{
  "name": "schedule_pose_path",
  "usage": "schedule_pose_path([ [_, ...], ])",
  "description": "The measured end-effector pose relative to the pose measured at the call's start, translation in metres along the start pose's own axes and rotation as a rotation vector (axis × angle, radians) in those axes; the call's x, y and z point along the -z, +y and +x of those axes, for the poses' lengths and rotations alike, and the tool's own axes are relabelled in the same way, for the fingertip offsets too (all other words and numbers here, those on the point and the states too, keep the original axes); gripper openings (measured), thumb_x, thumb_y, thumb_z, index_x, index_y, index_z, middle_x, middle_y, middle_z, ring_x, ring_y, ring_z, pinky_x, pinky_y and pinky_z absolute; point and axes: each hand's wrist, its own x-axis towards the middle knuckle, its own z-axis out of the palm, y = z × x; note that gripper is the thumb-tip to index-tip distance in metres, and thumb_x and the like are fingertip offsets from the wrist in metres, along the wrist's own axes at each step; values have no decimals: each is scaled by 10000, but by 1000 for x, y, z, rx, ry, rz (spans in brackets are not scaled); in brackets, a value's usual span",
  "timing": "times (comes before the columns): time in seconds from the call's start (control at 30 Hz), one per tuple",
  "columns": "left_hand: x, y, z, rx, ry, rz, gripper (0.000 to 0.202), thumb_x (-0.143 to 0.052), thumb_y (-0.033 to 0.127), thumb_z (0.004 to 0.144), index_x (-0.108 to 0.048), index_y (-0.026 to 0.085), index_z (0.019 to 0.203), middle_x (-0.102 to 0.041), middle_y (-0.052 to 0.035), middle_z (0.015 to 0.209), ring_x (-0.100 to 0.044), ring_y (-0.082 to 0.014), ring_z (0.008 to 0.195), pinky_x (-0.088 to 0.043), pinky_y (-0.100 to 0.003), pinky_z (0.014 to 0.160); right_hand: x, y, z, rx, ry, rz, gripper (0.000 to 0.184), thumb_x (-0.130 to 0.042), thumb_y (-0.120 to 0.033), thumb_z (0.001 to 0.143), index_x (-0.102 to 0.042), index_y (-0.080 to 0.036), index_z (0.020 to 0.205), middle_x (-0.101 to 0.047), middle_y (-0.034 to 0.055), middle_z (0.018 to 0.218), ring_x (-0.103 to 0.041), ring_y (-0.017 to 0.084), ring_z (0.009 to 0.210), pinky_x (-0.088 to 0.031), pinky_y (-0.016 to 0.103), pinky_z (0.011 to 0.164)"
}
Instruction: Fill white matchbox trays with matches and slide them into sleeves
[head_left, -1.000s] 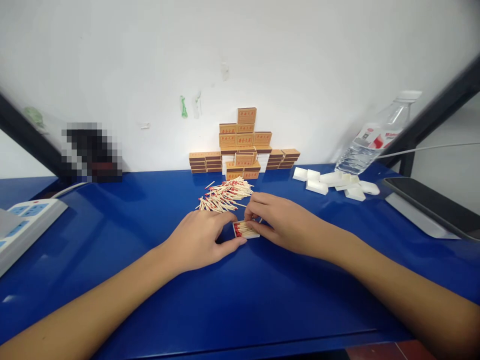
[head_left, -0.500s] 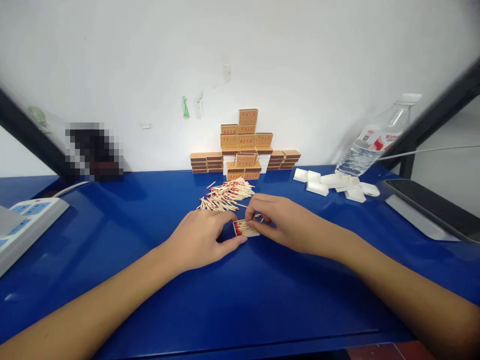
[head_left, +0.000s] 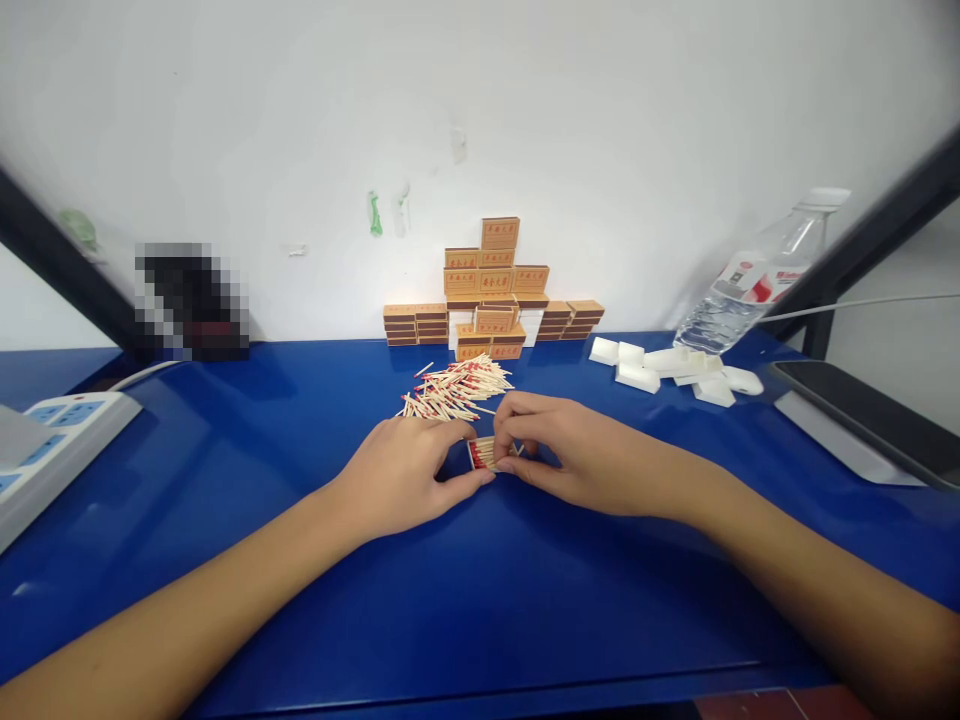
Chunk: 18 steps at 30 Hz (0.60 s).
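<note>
A small white matchbox tray (head_left: 472,456) lies on the blue table, filled with red-tipped matches (head_left: 484,452). Thumb and fingers of my left hand (head_left: 409,470) grip its left end from both sides. Over the tray's right part, my right hand (head_left: 551,445) has its fingertips pinched low at the matches; a pale match end sticks out beside them, and the fingers hide much of that side. Just beyond both hands, a loose heap of matches (head_left: 469,385) is spread on the table.
Stacked matchboxes (head_left: 495,280) stand against the wall behind the heap. White empty trays (head_left: 637,376), a tilted water bottle (head_left: 739,290) and a phone (head_left: 862,415) are on the right. A power strip (head_left: 90,430) lies left, near a blurred dark object (head_left: 195,305).
My right fingertips have moved slightly down and toward the near edge of the tray, closing in on the matches. My left hand keeps its hold; the view has shifted a little.
</note>
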Motion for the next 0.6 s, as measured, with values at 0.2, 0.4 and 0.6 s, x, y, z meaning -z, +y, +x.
schedule_pose_path([
  [0.2, 1, -1, 1, 8, -22, -6, 340, -627, 534, 968, -723, 221, 1061, -566, 39, 591, -528, -138, 531, -309, -274, 558, 1, -2, 0, -2, -3, -13, 88, -612, -187, 989, -696, -208, 971, -641, 51, 1043, -620, 170, 882, -490, 310, 796],
  [0.4, 1, -1, -1, 8, -25, 4, 349, -650, 519, 950, -727, 234, 1136, -568, 44, 587, -541, -142, 538, -319, -276, 570, 15, 8, 1, -35, 166, -158, 111, -600, -212, 981, -693, -203, 921, -647, 37, 908, -594, 172, 807, -435, 302, 711],
  [0.6, 3, 0, 0, 32, -1, 0, 319, -644, 472, 947, -739, 222, 1121, -557, 44, 570, -526, -136, 519, -328, -279, 566, 28, 33, -3, -107, 6, -169, 94, -644, -285, 973, -707, -215, 970, -647, 42, 958, -575, 174, 807, -417, 294, 694],
])
